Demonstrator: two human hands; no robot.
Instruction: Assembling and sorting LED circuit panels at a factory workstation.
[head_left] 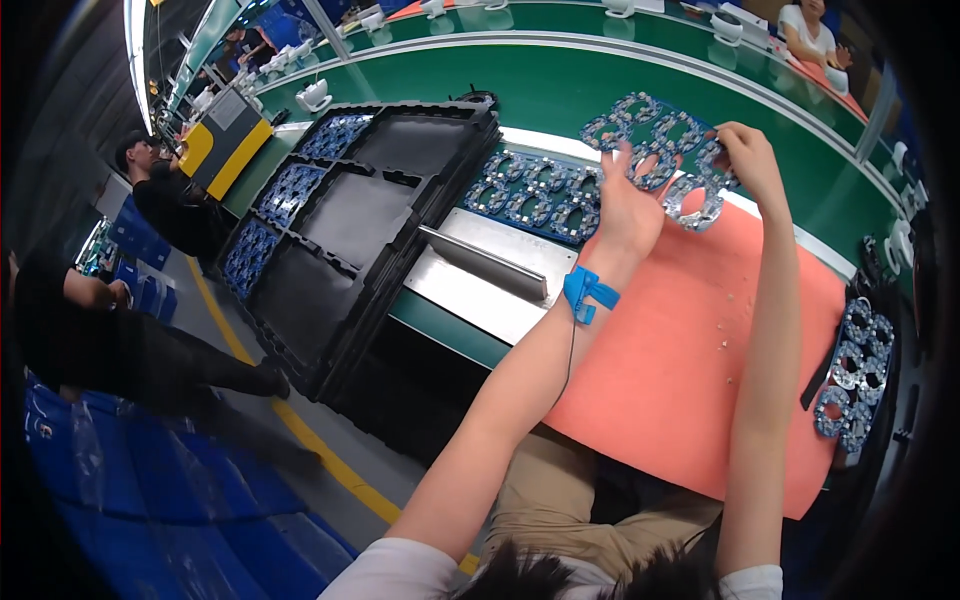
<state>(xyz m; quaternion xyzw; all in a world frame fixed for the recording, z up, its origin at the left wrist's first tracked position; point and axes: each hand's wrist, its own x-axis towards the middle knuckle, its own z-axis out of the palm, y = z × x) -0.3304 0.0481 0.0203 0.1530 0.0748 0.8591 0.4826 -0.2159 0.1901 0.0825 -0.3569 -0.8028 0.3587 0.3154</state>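
Both hands hold up a blue circuit board panel (pixel 655 135) made of ring-shaped boards, above the far edge of an orange mat (pixel 690 340). My left hand (pixel 628 205) grips its near left side; a blue strap (pixel 587 292) with a dark cord sits on that wrist. My right hand (pixel 750 155) pinches the panel's right edge, where a ring piece (pixel 697 203) hangs bent away. A second blue panel (pixel 535 195) lies flat beyond the mat.
Stacked black trays (pixel 360 220) hold more blue panels (pixel 285 190) at left. A steel plate (pixel 490 270) lies beside the mat. Separated ring boards (pixel 855 375) sit at right. A green conveyor (pixel 560 80) runs behind. People sit at left (pixel 160 200) and top right (pixel 810 30).
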